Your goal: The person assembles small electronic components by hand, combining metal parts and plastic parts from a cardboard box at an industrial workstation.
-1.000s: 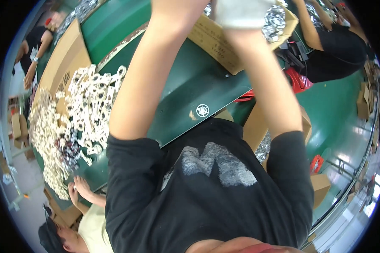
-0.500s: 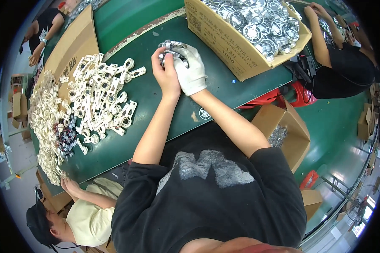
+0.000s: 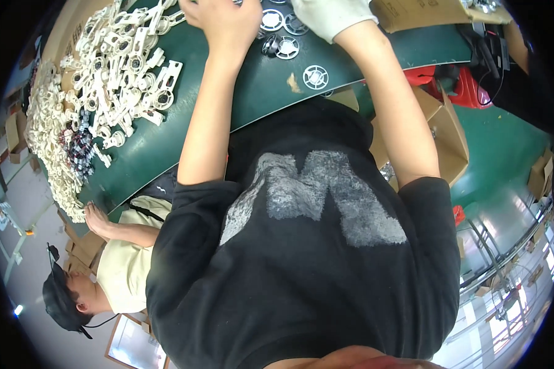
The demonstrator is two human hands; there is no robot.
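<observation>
At the upper edge my bare left hand (image 3: 228, 21) is open, its visible fingers apart; the fingertips reach out of view. It hovers close to a pile of cream-white plastic parts (image 3: 126, 61) with round ends. My right hand (image 3: 335, 15) wears a white glove, and its fingers are cut off by the top edge. Between the hands, silvery spoked discs lie scattered on the green table (image 3: 252, 111). Among them are a disc (image 3: 272, 19) near the gloved hand, another disc (image 3: 287, 47) beside a small dark piece, and a single disc (image 3: 315, 77) near the table edge.
A cardboard box (image 3: 412, 15) stands at the upper right, mostly cropped. An open carton (image 3: 452, 132) sits below the table edge on the right. A bundle of dark small parts (image 3: 80, 147) lies by the cream pile. A person in a cap (image 3: 126, 264) works at lower left.
My hands were together around a stack of shiny discs; now they are apart. Several discs now lie on the table between them. The whole view has shifted, bringing the table higher.
</observation>
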